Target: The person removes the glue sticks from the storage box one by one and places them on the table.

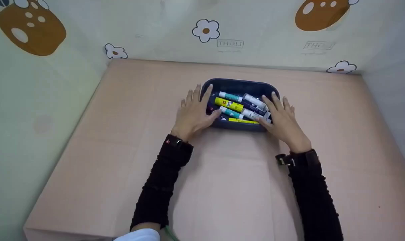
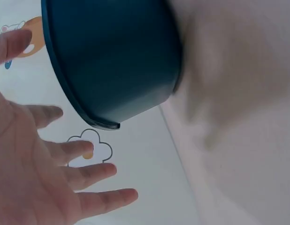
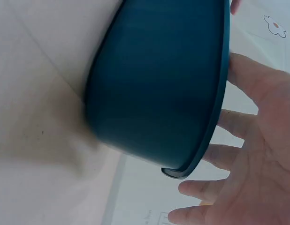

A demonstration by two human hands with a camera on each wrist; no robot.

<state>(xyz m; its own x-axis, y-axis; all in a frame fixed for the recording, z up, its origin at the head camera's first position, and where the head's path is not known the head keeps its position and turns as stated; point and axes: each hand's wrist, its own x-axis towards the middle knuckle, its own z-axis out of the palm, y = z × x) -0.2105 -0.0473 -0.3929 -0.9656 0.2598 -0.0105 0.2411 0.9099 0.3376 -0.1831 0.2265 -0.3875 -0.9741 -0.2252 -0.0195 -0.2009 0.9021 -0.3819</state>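
A dark blue plastic basin point(image 1: 239, 126) with rounded corners stands on the table, holding several capped tubes that look like glue sticks. Among them are a yellow tube point(image 1: 228, 104), a teal-and-white tube point(image 1: 231, 113) and a white tube point(image 1: 253, 100). My left hand point(image 1: 193, 115) is spread at the basin's left end; in the left wrist view its straight fingers point(image 2: 95, 176) show beside the rim, with a gap. At the right end my right hand point(image 1: 285, 124) is spread too, its fingertips right at the rim in the right wrist view. Neither hand's fingers are curled round anything.
A pale pinkish cover lies over the table point(image 1: 139, 160). Behind it rises a wall sheet point(image 1: 169, 36) printed with flowers and brown fruit, which also runs along the left side. Both forearms wear black sleeves point(image 1: 155, 187) with wrist straps.
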